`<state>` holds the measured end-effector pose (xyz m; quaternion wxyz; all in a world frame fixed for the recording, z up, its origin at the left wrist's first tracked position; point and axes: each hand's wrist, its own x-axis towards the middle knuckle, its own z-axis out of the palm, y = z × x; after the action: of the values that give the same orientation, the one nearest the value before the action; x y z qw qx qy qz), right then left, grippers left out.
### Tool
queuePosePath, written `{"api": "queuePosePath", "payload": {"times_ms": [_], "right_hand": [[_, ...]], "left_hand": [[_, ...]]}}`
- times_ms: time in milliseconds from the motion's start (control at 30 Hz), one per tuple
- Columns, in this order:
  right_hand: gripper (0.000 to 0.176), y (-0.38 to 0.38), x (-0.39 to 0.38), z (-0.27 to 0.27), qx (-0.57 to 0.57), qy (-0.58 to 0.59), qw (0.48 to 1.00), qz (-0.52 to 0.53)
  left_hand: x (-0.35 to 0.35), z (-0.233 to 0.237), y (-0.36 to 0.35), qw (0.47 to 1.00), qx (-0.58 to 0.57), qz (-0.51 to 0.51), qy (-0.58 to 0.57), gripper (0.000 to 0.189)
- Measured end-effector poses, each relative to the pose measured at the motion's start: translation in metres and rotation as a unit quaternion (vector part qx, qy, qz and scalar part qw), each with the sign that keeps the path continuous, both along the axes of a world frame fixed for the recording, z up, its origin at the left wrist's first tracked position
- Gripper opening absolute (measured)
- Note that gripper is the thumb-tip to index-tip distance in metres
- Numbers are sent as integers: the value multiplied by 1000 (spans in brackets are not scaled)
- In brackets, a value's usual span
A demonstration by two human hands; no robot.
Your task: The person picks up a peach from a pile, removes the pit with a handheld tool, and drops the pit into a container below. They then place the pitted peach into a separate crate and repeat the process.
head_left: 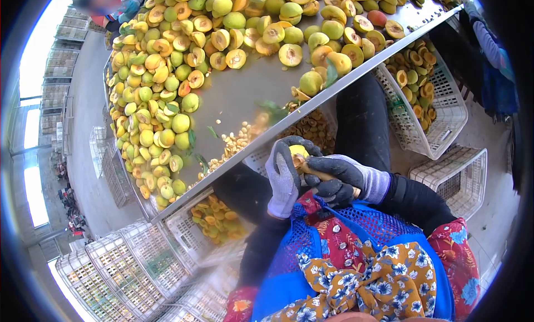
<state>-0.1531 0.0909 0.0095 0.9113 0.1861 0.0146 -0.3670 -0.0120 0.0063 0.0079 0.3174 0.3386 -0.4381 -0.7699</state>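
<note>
Left hand (285, 174): gloved, fingers curled and pressed around a yellow-green fruit (298, 150), pinching it between thumb and fingers. Right hand (346, 180): gloved, fingers closed tight around a tool with a pale wooden handle (329, 176); we see the handle's butt end poking out below the fingers, and its far end meets the fruit. The 2 hands are close together, fruit between them; we can't make out any blade.

Fruit position: in the grip, in front of the blue apron (278, 277), just our side of the metal table (239, 94) and its raised rim. Up and left of the grip, on the table, we have a small heap of pits (239, 141) by the rim, with green leaves (271, 112) near it, partly blurred. Farther beyond, whole and halved fruits (181, 123) cover much of the tabletop.

Right of the grip, we log 2 white crates: a fruit-filled crate (433, 150) holding halves, and a lower crate (483, 183) nearer us. Left of and below the grip, more halves (218, 219) sit in another crate, beside stacked crates (119, 266). Far off, 2 people show at the edges: a person upper left (114, 8), a person upper right (495, 60).
</note>
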Motion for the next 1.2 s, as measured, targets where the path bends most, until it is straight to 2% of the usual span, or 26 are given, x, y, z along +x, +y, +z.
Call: {"api": "queuePosePath", "payload": {"times_ms": [100, 133, 200, 233, 267, 333, 367, 400, 433, 467, 500, 533, 567, 600, 700, 767, 800, 833, 867, 900, 933, 967, 1067, 1100, 1133, 1200], "right_hand": [[38, 1, -3, -8, 13, -187, 982, 9], [38, 1, -3, -8, 7, -117, 993, 0], [38, 1, -1, 0, -8, 25, 1000, -16], [40, -4, -2, 34, -100, 405, 909, 3], [41, -2, 1, 21, -146, 410, 900, -27], [36, -3, 4, 28, -89, 417, 904, -41], [36, -1, 1, 26, -77, 392, 916, -31], [37, 2, -4, 22, -67, 366, 928, -19], [37, 4, -9, 18, -56, 341, 938, -7], [39, 5, -12, 14, -79, 379, 922, -1], [41, 6, -14, 12, -100, 417, 903, 3], [43, 6, -18, 11, -120, 456, 882, 5], [43, 3, -22, 12, -103, 459, 882, 23], [43, 3, -25, 6, -116, 451, 885, 10], [45, 3, -26, -11, -133, 400, 907, -20], [46, -5, -22, -13, -130, 411, 902, 9], [46, -7, -20, -18, -128, 416, 900, 25], [44, -7, -13, -32, -171, 535, 827, 29], [47, -7, -12, -34, -183, 576, 796, 32], [50, -6, -11, -34, -194, 615, 764, 34], [53, -5, -10, -36, -204, 653, 729, 35], [41, 0, -6, -42, -211, 664, 717, -40], [36, 9, -15, -32, -199, 681, 703, -37], [30, 10, -17, -26, -192, 703, 684, -42], [26, 11, -19, -19, -185, 724, 663, -47], [25, 10, -28, -8, -172, 717, 675, -5]], "left_hand": [[-4, 1, -3, 999, 33, -2, 27, 43], [-5, 1, -2, 998, 50, 0, 41, 43], [-11, -3, 0, 979, 175, 54, 91, 43], [-12, -3, -1, 962, 236, 80, 115, 43], [-13, -4, -2, 963, 236, 89, 99, 43], [-10, -6, -3, 963, 239, 109, 63, 44], [-6, -3, -8, 975, 189, 110, 38, 43], [0, -1, -9, 988, 58, 136, -35, 39], [12, 0, -14, 983, 67, 167, -47, 36], [29, -1, -20, 976, 75, 197, -60, 34], [56, -5, -26, 949, -52, 224, -215, 30], [83, -4, -32, 884, -177, 240, -361, 29], [101, 20, -37, 803, -266, 184, -501, 31], [113, 41, -40, 692, -344, 122, -623, 33], [126, 40, -45, 324, -426, 87, -840, 36], [71, 63, -59, 585, -376, 67, -715, 39], [37, 65, -62, 631, -421, 52, -650, 39], [9, 54, -70, 651, -466, 19, -599, 39], [-24, 52, -77, 697, -464, -45, -545, 39], [-49, 30, -88, 680, -560, -53, -470, 45], [-77, 16, -93, 664, -584, -84, -459, 47], [-98, 5, -99, 647, -606, -115, -448, 50], [-125, -23, -122, 734, -477, -229, -427, 57], [-122, -20, -124, 705, -505, -224, -443, 52], [-117, -17, -126, 756, -454, -220, -417, 51], [-99, -9, -127, 842, -340, -207, -364, 49]]}}
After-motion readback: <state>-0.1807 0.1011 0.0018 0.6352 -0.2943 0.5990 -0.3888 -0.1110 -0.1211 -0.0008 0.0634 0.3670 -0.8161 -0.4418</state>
